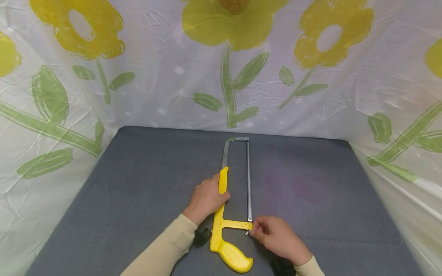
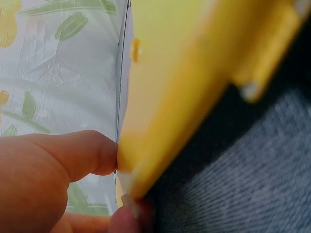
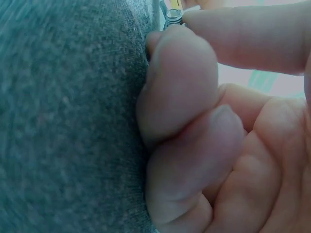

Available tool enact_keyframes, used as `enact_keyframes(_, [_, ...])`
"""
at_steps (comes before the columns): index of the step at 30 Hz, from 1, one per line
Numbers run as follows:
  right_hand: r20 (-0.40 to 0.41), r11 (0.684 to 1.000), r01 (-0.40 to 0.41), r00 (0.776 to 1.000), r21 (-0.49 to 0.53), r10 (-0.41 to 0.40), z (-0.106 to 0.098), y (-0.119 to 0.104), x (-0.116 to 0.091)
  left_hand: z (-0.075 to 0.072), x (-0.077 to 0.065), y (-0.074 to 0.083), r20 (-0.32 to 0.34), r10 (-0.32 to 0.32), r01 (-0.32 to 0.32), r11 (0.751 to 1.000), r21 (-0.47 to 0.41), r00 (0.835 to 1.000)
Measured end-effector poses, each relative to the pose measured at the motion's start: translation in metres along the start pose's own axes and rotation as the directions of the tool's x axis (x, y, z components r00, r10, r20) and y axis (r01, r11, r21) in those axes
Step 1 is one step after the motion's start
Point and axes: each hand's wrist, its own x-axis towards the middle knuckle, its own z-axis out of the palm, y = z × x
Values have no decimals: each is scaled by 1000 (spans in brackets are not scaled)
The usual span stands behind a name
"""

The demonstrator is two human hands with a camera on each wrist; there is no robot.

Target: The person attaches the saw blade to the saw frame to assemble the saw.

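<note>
A hacksaw with a yellow frame and a grey metal front bow lies on the dark cloth. Its yellow handle points toward me, and the blade runs along the right side. My left hand grips the yellow back of the frame; thumb and fingertips meet that bar in the left wrist view. At the near end of the blade, my right hand pinches at the small threaded screw, fingers curled. Those fingers partly hide the screw.
Dark grey cloth covers the table. White sheets printed with yellow flowers hang behind it and on both sides. Dark wrist straps show near the sleeves.
</note>
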Motion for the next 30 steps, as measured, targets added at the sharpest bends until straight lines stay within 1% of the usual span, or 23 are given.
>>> enact_keyframes(4, [10,1000,3,1000,23,-3,-1,1,-1,0,0,0,0,0,0,1000,-6,1000])
enact_keyframes(9, [47,993,-44,998,112,39,-2,1,0,0,0,0,-4,5,-5,1000,-8,1000])
enact_keyframes(12, [48,988,-57,998,143,50,-3,0,0,0,0,0,-4,4,-4,1000,-7,1000])
enact_keyframes(30, [5,997,-17,1000,82,16,-1,0,-1,0,1,1,2,-10,10,1000,0,1000])
